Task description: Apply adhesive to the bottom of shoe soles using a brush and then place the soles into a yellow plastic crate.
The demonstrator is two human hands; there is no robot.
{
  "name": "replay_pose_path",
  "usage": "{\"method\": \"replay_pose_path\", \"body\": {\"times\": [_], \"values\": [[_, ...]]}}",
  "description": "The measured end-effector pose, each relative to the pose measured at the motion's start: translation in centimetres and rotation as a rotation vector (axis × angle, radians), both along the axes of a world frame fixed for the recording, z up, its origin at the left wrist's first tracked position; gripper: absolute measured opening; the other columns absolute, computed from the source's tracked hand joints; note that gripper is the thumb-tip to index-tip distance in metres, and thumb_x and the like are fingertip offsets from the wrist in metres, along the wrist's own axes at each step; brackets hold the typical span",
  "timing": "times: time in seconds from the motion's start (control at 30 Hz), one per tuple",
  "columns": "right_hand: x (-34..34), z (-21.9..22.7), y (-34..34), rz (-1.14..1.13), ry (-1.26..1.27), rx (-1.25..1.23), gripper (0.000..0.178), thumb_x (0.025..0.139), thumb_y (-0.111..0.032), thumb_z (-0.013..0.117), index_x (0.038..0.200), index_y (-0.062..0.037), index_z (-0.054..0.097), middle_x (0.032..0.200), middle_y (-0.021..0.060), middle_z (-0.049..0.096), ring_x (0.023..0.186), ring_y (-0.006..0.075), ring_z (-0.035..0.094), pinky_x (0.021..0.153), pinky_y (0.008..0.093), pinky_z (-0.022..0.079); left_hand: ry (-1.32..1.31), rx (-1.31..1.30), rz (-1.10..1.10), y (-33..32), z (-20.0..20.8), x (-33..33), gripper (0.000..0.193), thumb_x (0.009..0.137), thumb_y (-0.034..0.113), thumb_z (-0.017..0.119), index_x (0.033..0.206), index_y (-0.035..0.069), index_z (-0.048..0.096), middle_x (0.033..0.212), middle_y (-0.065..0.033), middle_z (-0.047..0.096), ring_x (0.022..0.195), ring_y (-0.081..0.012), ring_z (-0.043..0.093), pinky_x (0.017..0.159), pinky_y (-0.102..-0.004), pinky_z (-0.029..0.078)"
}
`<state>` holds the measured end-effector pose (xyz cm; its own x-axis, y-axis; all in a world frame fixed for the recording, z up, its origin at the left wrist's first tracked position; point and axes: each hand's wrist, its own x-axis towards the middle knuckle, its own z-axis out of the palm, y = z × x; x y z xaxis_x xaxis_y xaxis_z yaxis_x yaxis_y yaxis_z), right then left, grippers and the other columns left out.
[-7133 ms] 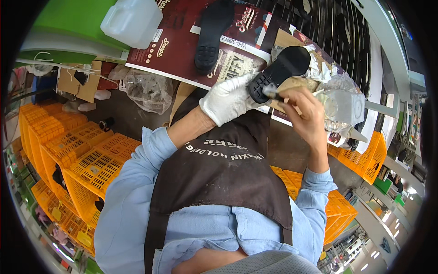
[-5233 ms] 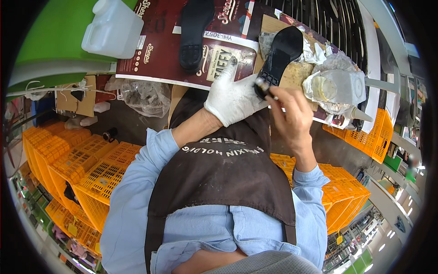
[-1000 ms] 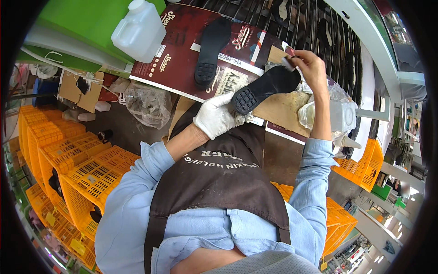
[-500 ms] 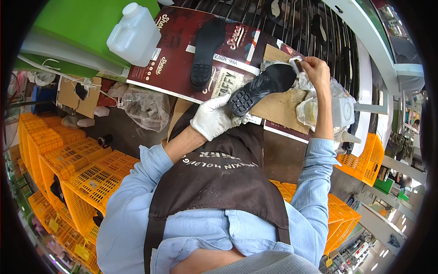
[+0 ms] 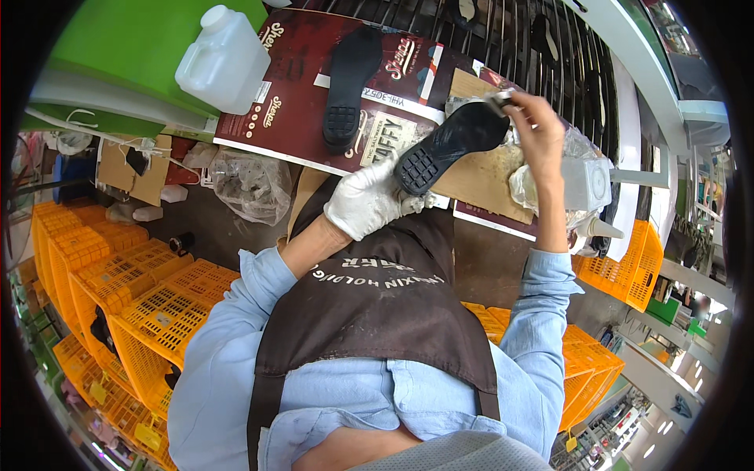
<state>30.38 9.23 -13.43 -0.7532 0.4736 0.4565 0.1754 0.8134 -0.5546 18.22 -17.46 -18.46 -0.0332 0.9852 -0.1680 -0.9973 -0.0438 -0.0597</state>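
My left hand (image 5: pixel 361 201), in a white glove, is closed round the heel end of a black shoe sole (image 5: pixel 455 144). The sole is held tilted over the near edge of the board, its gridded heel toward me and its smooth, partly shiny toe pointing away to the right. At that toe my bare right hand (image 5: pixel 537 132) pinches a small pale, dark-edged piece (image 5: pixel 498 100), too blurred to tell whether it is a brush or a wad of cloth. It appears to touch the toe's edge. A second black shoe sole (image 5: pixel 350 88) lies on the dark red printed cardboard (image 5: pixel 294 94) to the left.
A white plastic jug (image 5: pixel 228 67) stands at the far left. Right of my right hand are a clear plastic container (image 5: pixel 587 185), a nozzle-tipped bottle (image 5: pixel 601 229) and crumpled plastic. Metal rollers (image 5: pixel 514 39) run behind. Orange crates (image 5: pixel 169 306) are stacked on the left.
My right hand has brought the small piece from beside the toe onto its far edge, turning at the wrist. The sole and my left hand have barely shifted.
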Motion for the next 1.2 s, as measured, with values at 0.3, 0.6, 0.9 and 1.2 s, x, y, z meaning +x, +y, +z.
{"method": "replay_pose_path", "body": {"times": [0.3, 0.6, 0.9, 1.2], "values": [[1.2, 2.8, -6.6, 0.155, 0.011, 0.075, 0.028, 0.072, 0.004, 0.073, 0.099, -0.0026, 0.067, 0.085, 0.0094, 0.064, 0.071, 0.0212, 0.061, 0.061, 0.0311, 0.049, 0.228, 0.043, 0.064, 0.0, 0.0, -0.3, 0.049, 0.097, 0.021, 0.050, 0.138, -0.003, 0.036, 0.123, -0.0195, 0.055, 0.105, -0.0312, 0.060, 0.086, -0.0414, 0.055], [1.8, 2.9, -8.6, 0.171, 0.034, 0.076, 0.030, 0.072, 0.006, 0.073, 0.099, -0.0041, 0.067, 0.087, 0.0086, 0.065, 0.070, 0.0203, 0.061, 0.061, 0.0310, 0.050, 0.330, 0.005, 0.083, 0.3, 0.7, -0.3, 0.052, 0.097, 0.023, 0.051, 0.139, -0.003, 0.034, 0.119, -0.0173, 0.057, 0.101, -0.0253, 0.062, 0.084, -0.0377, 0.056], [-0.4, 2.2, -5.9, 0.138, -0.174, -0.646, 0.035, 0.081, -0.004, 0.070, 0.115, -0.0021, 0.063, 0.086, 0.0044, 0.066, 0.075, 0.0102, 0.063, 0.068, 0.0234, 0.051, 0.404, 0.166, 0.018, 0.7, 0.2, -0.7, 0.059, 0.095, 0.023, 0.054, 0.142, -0.003, 0.030, 0.124, -0.0164, 0.055, 0.106, -0.0248, 0.061, 0.086, -0.0351, 0.055], [-2.2, 3.3, -3.3, 0.321, -0.181, -0.780, 0.037, 0.081, -0.002, 0.070, 0.117, -0.0064, 0.062, 0.086, 0.0069, 0.068, 0.080, 0.0108, 0.065, 0.072, 0.0243, 0.052, 0.418, 0.128, 0.045, 0.8, 0.5, -0.6, 0.061, 0.095, 0.020, 0.053, 0.144, -0.003, 0.026, 0.131, -0.0171, 0.050, 0.115, -0.0268, 0.056, 0.093, -0.0396, 0.051]]}}
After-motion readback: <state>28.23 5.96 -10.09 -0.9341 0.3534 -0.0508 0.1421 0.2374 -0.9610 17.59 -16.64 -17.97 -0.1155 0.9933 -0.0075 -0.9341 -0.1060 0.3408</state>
